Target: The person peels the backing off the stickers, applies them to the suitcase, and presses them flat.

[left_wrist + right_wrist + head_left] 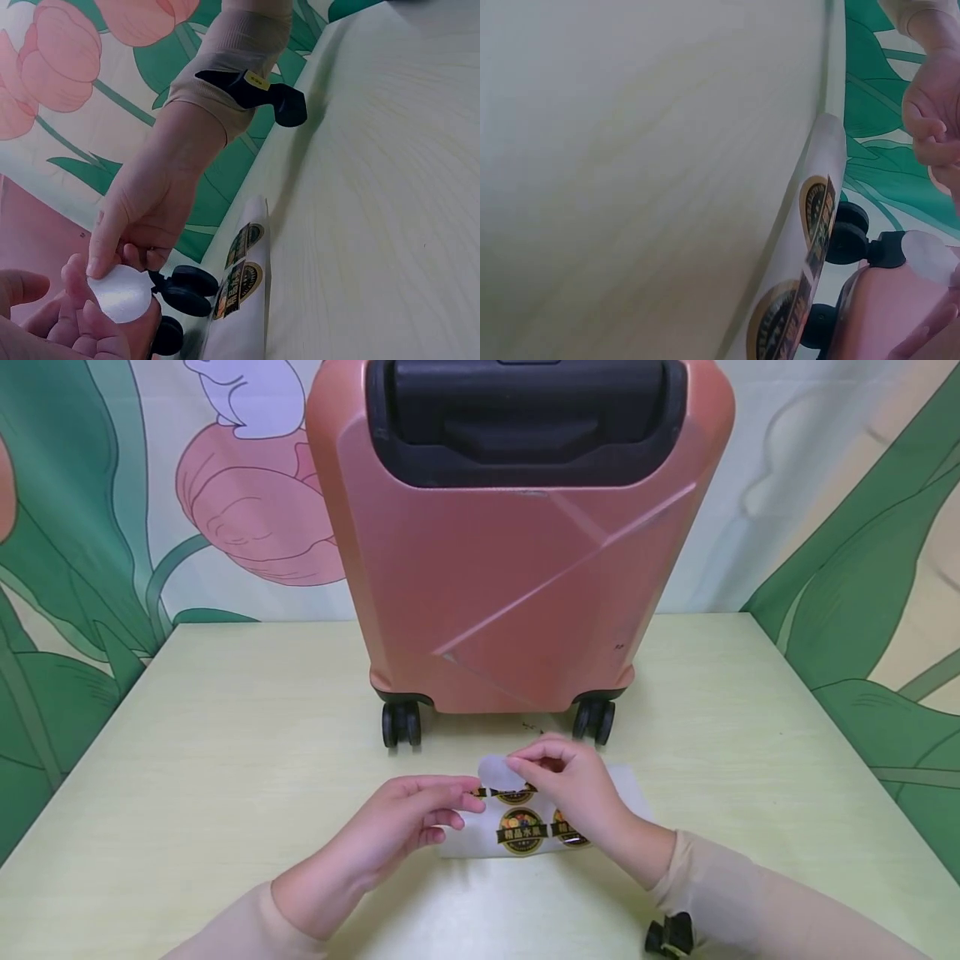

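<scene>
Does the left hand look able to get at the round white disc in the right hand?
Likely yes: the left hand is beside the round white disc, nothing visibly between them, and the right hand pinches just one edge.

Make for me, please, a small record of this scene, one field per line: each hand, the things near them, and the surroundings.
Right hand: pinches a pale round piece at its edge
Left hand: fingers close to the same piece; contact unclear
Sticker sheet: on the table, partly hidden by the right hand
Labels: round, black and gold, on the sheet
Suitcase: pink, upright, behind the sheet
Wheels: black, on the table
Backdrop: printed green leaves, pink flowers
</scene>
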Motion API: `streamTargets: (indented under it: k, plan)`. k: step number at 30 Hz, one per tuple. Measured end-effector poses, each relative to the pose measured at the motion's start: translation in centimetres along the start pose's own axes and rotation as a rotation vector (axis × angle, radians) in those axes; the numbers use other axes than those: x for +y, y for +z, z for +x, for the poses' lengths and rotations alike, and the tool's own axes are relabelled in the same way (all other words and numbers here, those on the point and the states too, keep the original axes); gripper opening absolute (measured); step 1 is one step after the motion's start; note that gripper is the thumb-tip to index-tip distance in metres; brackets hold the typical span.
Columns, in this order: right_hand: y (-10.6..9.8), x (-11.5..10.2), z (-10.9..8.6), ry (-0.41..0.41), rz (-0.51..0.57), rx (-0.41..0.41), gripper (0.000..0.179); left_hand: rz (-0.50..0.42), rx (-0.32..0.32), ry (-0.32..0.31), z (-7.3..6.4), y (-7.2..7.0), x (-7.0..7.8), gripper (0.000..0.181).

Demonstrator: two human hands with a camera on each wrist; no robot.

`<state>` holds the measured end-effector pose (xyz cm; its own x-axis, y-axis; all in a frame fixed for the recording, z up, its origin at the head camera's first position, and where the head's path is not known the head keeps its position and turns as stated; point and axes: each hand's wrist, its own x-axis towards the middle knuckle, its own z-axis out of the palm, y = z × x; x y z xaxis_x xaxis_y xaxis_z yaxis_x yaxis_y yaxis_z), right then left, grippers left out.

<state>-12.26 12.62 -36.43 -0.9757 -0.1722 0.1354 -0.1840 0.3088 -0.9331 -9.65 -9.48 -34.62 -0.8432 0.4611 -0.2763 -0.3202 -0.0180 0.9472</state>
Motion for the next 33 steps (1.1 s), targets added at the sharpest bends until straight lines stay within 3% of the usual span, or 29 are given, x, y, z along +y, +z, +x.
streamTargets:
  k: [4,12,15,24,28,33]
  plan:
    - [-0.1,0.0,-0.1,-0.157,-0.076,0.002,0.010,-0.026,0.011,-0.013,0.3,0.1,0.0,0.040]
    - [-0.1,0.0,-0.1,-0.675,-0.290,-0.013,0.017,-0.061,0.012,-0.015,0.8,0.2,0.0,0.035]
    - [-0.1,0.0,0.0,-0.803,-0.355,0.001,0.015,-0.059,0.014,-0.016,1.0,0.2,0.1,0.034]
    - [-0.4,-0.1,0.3,-0.997,-0.534,0.017,0.008,-0.064,0.030,-0.008,1.5,0.2,0.2,0.037]
    - [-0.5,-0.2,0.3,-1.069,-0.597,0.030,0.020,-0.071,0.030,-0.003,1.6,0.4,0.4,0.036]
    - [-0.5,-0.5,0.3,-1.192,-0.688,0.056,0.016,-0.077,0.040,0.005,1.7,0.5,0.4,0.027]
